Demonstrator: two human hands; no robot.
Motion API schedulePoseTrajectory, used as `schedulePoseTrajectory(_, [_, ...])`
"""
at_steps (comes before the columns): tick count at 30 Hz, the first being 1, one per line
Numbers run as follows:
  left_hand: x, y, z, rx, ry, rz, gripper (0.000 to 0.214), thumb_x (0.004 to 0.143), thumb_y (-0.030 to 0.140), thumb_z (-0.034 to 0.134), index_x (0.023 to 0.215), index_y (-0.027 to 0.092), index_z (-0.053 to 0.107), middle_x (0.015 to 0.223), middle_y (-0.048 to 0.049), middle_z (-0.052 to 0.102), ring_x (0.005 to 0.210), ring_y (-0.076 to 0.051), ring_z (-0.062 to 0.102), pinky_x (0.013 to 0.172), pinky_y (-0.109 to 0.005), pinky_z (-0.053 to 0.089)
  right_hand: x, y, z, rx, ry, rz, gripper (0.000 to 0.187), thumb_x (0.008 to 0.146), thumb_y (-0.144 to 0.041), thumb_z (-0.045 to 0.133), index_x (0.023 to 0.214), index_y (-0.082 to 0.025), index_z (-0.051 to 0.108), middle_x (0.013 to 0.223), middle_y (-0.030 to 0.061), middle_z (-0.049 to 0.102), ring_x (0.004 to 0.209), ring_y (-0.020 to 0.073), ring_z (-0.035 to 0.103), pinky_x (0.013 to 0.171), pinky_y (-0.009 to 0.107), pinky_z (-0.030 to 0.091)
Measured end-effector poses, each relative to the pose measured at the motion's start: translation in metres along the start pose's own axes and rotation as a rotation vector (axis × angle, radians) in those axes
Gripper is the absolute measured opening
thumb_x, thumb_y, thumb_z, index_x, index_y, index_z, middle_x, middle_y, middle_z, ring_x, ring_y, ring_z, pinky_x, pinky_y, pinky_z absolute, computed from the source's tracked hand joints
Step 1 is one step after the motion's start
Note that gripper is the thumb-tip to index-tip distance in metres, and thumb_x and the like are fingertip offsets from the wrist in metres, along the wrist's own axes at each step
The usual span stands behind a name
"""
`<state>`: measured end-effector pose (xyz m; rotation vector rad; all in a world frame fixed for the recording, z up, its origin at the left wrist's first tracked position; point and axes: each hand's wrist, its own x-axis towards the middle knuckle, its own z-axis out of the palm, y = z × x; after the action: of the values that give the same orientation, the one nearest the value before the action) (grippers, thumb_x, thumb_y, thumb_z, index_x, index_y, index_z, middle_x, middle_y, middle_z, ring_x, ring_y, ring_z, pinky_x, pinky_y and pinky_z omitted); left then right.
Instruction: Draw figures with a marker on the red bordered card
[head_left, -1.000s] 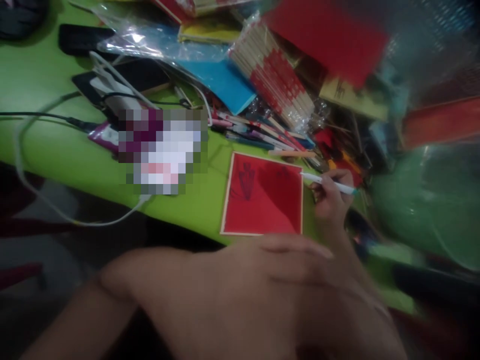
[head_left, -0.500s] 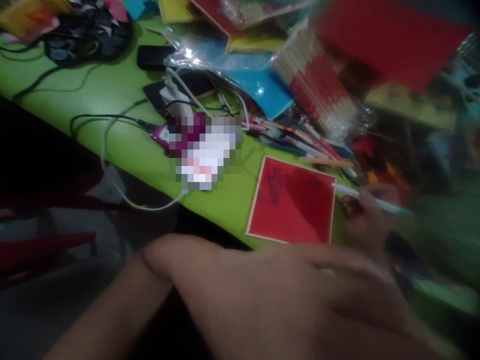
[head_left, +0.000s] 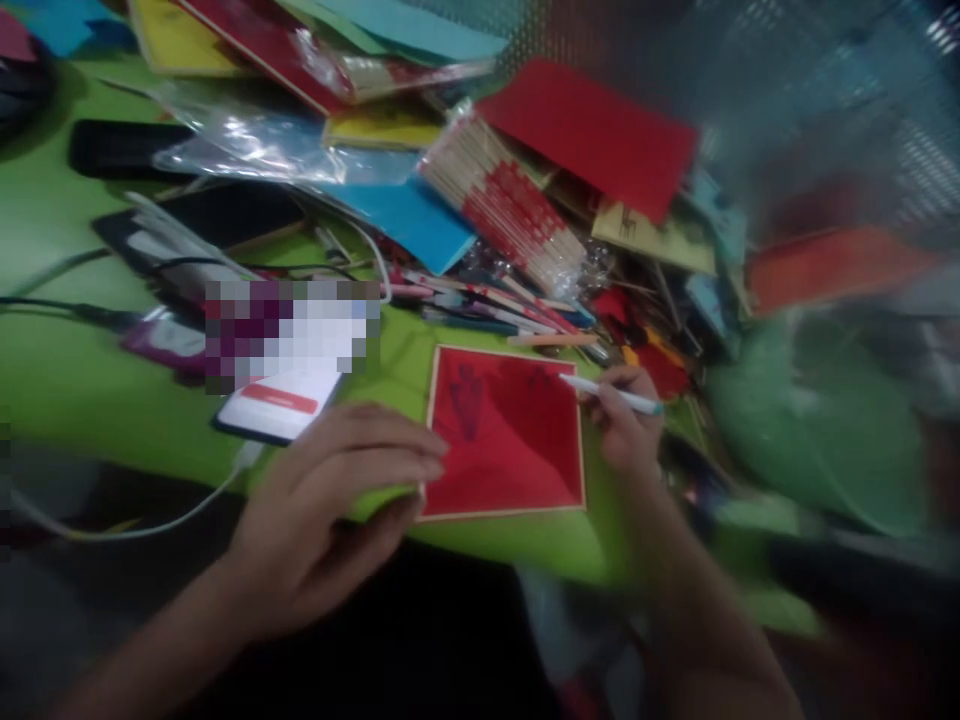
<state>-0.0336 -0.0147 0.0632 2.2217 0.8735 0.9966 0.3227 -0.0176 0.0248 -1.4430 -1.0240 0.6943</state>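
A red square card point(head_left: 517, 445) with a pale border and dark drawn figures lies near the front edge of the green table point(head_left: 82, 390). My right hand point(head_left: 626, 430) is closed around a white pen with a teal end point(head_left: 611, 393), whose tip touches the card's upper right edge. My left hand point(head_left: 330, 500) rests at the table's front edge, fingers together and stretched toward the card's lower left corner, thumb under the table edge. It holds nothing.
A phone point(head_left: 277, 410) with a white screen lies left of the card, with cables point(head_left: 135, 520) beside it. Behind the card are loose pens and pencils point(head_left: 487, 300), a wrapped bundle of sticks point(head_left: 510, 210), coloured paper sheets point(head_left: 592, 130) and a green bag point(head_left: 817, 420).
My left hand and forearm, which filled the foreground, have drawn back and settled at the table edge beside the card. The view has shifted. My right hand keeps the pen at the card.
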Motion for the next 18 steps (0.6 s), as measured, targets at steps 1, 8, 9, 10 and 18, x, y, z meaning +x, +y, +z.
schedulePoseTrajectory(1, [0.011, -0.011, 0.008, 0.012, -0.01, 0.078, 0.029, 0.1, 0.011, 0.06, 0.122, 0.029, 0.063, 0.122, -0.0018, 0.078, 0.113, -0.017, 0.071, 0.1, -0.037, 0.056, 0.0, 0.0, 0.0, -0.014, -0.009, -0.002, 0.025, 0.082, -0.043, 0.082, 0.088, -0.024, 0.068, 0.069, -0.0018, 0.071, 0.05, 0.0104, 0.055, 0.045, 0.022, 0.038])
schedulePoseTrajectory(8, [0.006, -0.055, 0.038, 0.155, -0.137, 0.063, 0.03, 0.102, 0.024, 0.063, 0.13, 0.034, 0.07, 0.129, 0.0005, 0.079, 0.116, -0.024, 0.073, 0.1, -0.042, 0.05, -0.003, -0.005, 0.003, -0.018, -0.095, 0.026, 0.027, 0.08, -0.044, 0.084, 0.091, -0.025, 0.069, 0.078, -0.0003, 0.071, 0.06, 0.0135, 0.06, 0.055, 0.027, 0.048])
schedulePoseTrajectory(9, [0.003, -0.058, 0.038, 0.165, -0.141, 0.049, 0.029, 0.102, 0.026, 0.063, 0.129, 0.035, 0.07, 0.129, 0.0009, 0.079, 0.116, -0.024, 0.074, 0.099, -0.043, 0.05, -0.004, -0.006, 0.004, -0.027, -0.105, 0.022, 0.026, 0.081, -0.044, 0.084, 0.091, -0.025, 0.069, 0.078, -0.0001, 0.071, 0.062, 0.0141, 0.06, 0.056, 0.028, 0.049])
schedulePoseTrajectory(10, [0.001, -0.06, 0.039, 0.171, -0.145, 0.039, 0.028, 0.103, 0.027, 0.063, 0.128, 0.035, 0.071, 0.129, 0.0013, 0.079, 0.115, -0.024, 0.074, 0.098, -0.043, 0.05, -0.004, -0.007, 0.005, -0.037, -0.113, 0.021, 0.026, 0.081, -0.044, 0.083, 0.091, -0.025, 0.069, 0.078, -0.0002, 0.07, 0.062, 0.0144, 0.06, 0.056, 0.028, 0.049])
schedulePoseTrajectory(18, [0.002, -0.062, 0.041, 0.207, -0.153, 0.049, 0.018, 0.104, 0.034, 0.062, 0.117, 0.036, 0.074, 0.127, 0.0024, 0.079, 0.11, -0.025, 0.074, 0.095, -0.045, 0.051, -0.005, -0.009, 0.013, -0.097, -0.167, 0.057, 0.029, 0.084, -0.045, 0.08, 0.084, -0.026, 0.058, 0.068, -0.0041, 0.063, 0.053, 0.0119, 0.051, 0.051, 0.026, 0.044])
